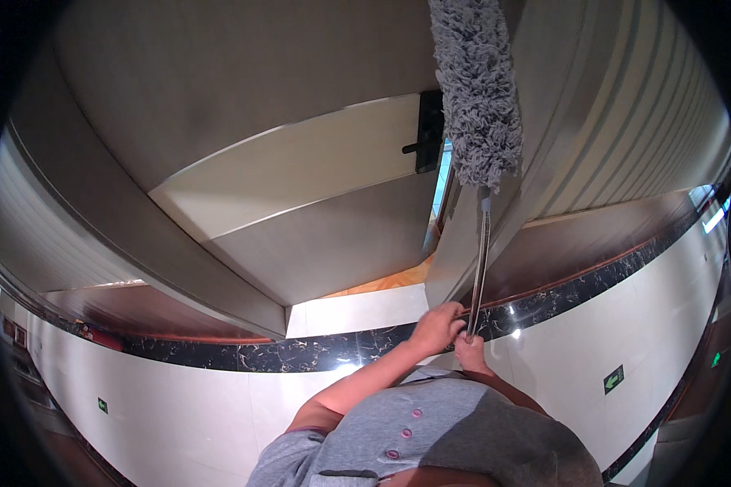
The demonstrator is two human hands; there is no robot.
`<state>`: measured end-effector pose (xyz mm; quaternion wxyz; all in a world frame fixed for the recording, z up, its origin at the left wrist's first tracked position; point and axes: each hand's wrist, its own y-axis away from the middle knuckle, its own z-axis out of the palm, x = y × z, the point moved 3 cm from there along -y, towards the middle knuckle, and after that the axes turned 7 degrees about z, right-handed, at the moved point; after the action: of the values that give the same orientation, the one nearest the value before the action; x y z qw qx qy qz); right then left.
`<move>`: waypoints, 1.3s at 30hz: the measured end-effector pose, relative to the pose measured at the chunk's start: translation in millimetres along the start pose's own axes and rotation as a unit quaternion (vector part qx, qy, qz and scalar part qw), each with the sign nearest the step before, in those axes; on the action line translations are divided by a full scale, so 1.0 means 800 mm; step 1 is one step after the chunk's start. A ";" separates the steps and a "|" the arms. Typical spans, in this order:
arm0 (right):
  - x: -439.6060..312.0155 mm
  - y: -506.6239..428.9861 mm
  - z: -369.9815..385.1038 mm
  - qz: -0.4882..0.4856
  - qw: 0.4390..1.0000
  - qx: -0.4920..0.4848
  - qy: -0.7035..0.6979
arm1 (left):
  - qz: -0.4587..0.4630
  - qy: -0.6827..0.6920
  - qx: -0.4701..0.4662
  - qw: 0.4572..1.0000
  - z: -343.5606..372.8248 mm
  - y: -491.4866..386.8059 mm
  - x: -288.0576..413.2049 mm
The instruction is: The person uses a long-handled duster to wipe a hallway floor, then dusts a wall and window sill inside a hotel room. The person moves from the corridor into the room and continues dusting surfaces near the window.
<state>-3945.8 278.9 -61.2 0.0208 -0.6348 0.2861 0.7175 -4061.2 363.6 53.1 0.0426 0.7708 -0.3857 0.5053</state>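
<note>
A long duster with a shaggy grey head [478, 97] rises in front of me on a thin metal pole [479, 262]. My right hand [472, 353] is wrapped around the pole's lower end. Just above it, my left hand [440, 327] curls its fingers at the pole; its fingertips are partly hidden and slightly blurred. The duster head is in front of a grey door frame [539, 79], beside the black door handle plate [429, 131]; whether it touches the frame I cannot tell. Its top runs out of view.
A grey door [341, 237] with a cream band stands ajar, wood flooring [396, 279] showing beyond. Ribbed wall panels [639, 115] flank the frame. Black marble edging [292, 356] borders the pale tiled floor [189, 414], which bears green arrow signs [613, 380].
</note>
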 end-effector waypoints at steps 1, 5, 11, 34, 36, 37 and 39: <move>0.001 0.000 0.006 0.009 1.000 -0.017 -0.007 | -0.033 -0.020 0.021 0.999 -0.012 0.000 -0.017; -0.007 -0.004 0.019 0.028 0.997 -0.015 -0.067 | -0.069 -0.150 0.152 0.974 -0.086 -0.018 -0.084; -0.043 -0.037 0.036 0.036 0.996 -0.029 -0.072 | -0.075 -0.283 0.280 0.914 -0.224 -0.090 -0.158; -0.173 -0.285 0.119 0.007 0.993 -0.085 -0.078 | -0.158 -0.447 0.286 0.833 -0.319 -0.311 -0.205; -0.172 -0.288 0.115 0.015 0.991 -0.066 -0.118 | -0.172 -0.458 0.283 0.825 -0.320 -0.320 -0.205; -0.173 -0.288 0.112 -0.001 0.994 -0.043 -0.101 | -0.173 -0.461 0.284 0.823 -0.321 -0.324 -0.205; -0.170 -0.287 0.108 0.012 0.998 0.023 -0.049 | -0.167 -0.475 0.284 0.816 -0.325 -0.331 -0.209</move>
<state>-3907.2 554.1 -21.0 0.0413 -0.5946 0.3090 0.7412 -4118.5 758.8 129.4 -0.2830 0.9455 -0.0622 0.1488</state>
